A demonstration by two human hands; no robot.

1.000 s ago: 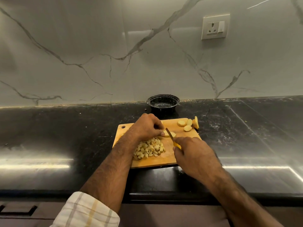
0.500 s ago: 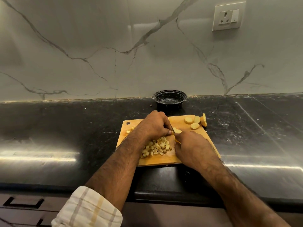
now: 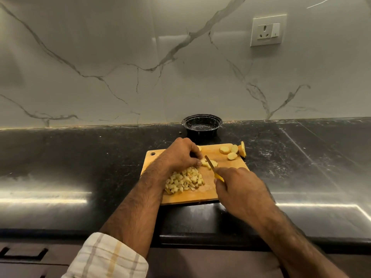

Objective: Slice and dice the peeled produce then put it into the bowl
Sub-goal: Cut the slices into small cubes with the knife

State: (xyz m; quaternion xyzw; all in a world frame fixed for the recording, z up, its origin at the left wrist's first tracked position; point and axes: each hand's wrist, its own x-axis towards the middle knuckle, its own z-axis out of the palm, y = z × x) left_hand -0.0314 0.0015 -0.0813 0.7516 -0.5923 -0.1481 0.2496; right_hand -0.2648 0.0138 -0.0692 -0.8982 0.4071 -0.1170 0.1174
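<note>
Yellow-handled knife (image 3: 211, 165) in right hand (image 3: 239, 189)'s closed fingers, left hand (image 3: 180, 155) fingertips pinning slice (image 3: 208, 163)

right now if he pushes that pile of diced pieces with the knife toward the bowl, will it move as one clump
Probably not. The diced pile is many small loose cubes, so it would likely spread and shed strays. Fresh-cut faces may stick to the blade. The pieces look light, and the cutting board is flat with no lip, so some could slide off.

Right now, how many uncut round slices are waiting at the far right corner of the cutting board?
4 round slices: one flat and farthest left, one beside it, one nearer the camera, and one on edge at the board's corner. Others may hide behind them.
</note>
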